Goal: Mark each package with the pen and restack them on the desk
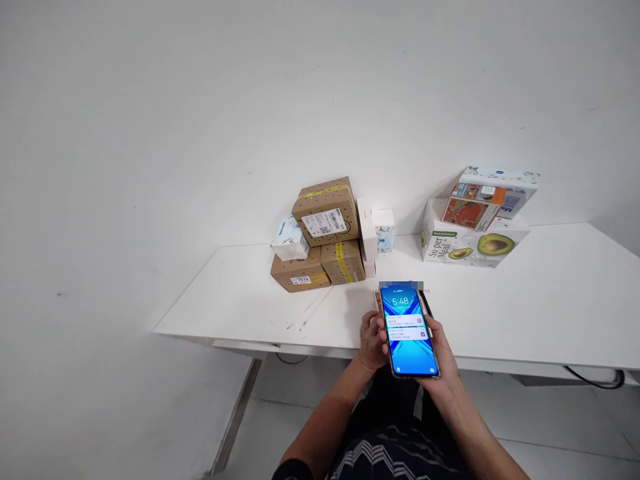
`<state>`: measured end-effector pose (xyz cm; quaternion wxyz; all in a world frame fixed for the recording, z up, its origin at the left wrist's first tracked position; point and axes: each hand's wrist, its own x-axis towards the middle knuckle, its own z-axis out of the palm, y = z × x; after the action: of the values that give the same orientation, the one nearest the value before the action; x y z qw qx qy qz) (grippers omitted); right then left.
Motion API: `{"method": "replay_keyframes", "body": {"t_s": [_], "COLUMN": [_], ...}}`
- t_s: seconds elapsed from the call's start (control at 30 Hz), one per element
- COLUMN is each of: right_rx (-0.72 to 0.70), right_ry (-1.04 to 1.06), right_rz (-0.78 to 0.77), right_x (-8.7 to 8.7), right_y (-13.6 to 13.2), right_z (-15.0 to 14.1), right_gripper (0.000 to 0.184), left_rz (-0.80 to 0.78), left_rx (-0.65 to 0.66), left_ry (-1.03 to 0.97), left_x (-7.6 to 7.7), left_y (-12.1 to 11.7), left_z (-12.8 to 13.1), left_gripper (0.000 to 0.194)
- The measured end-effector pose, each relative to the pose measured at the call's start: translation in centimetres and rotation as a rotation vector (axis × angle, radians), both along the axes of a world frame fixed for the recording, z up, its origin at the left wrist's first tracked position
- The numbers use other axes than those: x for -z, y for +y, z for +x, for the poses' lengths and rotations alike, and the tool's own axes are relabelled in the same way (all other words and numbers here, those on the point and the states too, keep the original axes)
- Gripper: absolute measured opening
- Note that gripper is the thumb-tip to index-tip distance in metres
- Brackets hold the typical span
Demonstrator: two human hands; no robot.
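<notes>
A smartphone (pixel 407 357) with a lit blue lock screen reading 5:48 is tilted up toward me, over the table's front edge. My right hand (pixel 445 357) grips it from behind and along its right side, the thumb on that edge. Close against the phone's left edge is my left hand (pixel 371 341), its fingers curled; what they hold, if anything, is hidden. Fingertips show along that left edge. Behind the phone, part of a reddish, white-edged flat item (pixel 377 301) peeks out, and a thin dark object (pixel 426 305) shows at the right.
On the white table (pixel 240 293), brown cartons (pixel 327 210) are stacked near the wall, with a tissue box (pixel 291 239) and white boxes (pixel 367 230) beside them. To the right, an avocado-print box (pixel 473 245) carries an orange box (pixel 473 207) and a pale-blue box (pixel 517 190). A black cable (pixel 597 385) hangs below.
</notes>
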<state>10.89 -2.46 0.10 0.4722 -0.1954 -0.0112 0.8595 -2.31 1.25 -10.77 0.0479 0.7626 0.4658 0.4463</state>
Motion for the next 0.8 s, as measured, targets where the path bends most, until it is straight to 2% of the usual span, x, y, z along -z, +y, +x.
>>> {"method": "replay_keyframes", "body": {"t_s": [0.07, 0.17, 0.3, 0.4, 0.43, 0.5, 0.57, 0.63, 0.67, 0.73, 0.8], "right_rx": [0.019, 0.032, 0.088, 0.176, 0.23, 0.363, 0.457, 0.414, 0.397, 0.343, 0.291], "right_ry": [-0.016, -0.068, -0.202, -0.405, -0.522, -0.883, -1.425, -1.969, -2.167, -2.437, -2.582], "right_rz": [-0.005, 0.016, -0.009, -0.01, 0.003, 0.055, 0.124, 0.219, 0.255, 0.293, 0.318], "right_x": [-0.1, -0.5, -0.9, -0.6, -0.2, 0.9, 2.4, 4.2, 5.1, 6.8, 8.0], "right_y": [0.0, -0.1, -0.3, -0.3, -0.1, 0.3, 0.8, 1.4, 1.7, 2.0, 2.2], "right_z": [0.3, 0.6, 1.5, 3.3, 4.3, 6.6, 9.1, 11.5, 12.5, 14.0, 14.8], "right_gripper": [0.037, 0.031, 0.024, 0.036, 0.042, 0.052, 0.059, 0.063, 0.062, 0.059, 0.056], "left_rz": [0.124, 0.251, 0.298, 0.297, 0.296, 0.291, 0.28, 0.272, 0.274, 0.287, 0.302], "left_rx": [0.045, 0.07, 0.064, 0.038, 0.026, 0.009, 0.002, -0.011, -0.016, -0.017, 0.0], "left_ry": [-0.012, -0.019, -0.003, 0.019, 0.018, 0.002, -0.006, 0.006, 0.01, 0.002, -0.02], "left_x": [-0.1, -0.5, -1.5, -2.4, -2.6, -2.8, -2.8, -2.8, -2.8, -2.8, -2.9], "left_y": [0.0, 0.0, -0.1, -0.3, -0.3, -0.4, -0.5, -0.5, -0.5, -0.5, -0.5], "left_z": [0.0, 0.0, 0.2, 0.4, 0.5, 0.5, 0.5, 0.6, 0.6, 0.6, 0.6], "left_gripper": [0.035, 0.03, 0.023, 0.017, 0.017, 0.017, 0.016, 0.014, 0.014, 0.013, 0.016]}}
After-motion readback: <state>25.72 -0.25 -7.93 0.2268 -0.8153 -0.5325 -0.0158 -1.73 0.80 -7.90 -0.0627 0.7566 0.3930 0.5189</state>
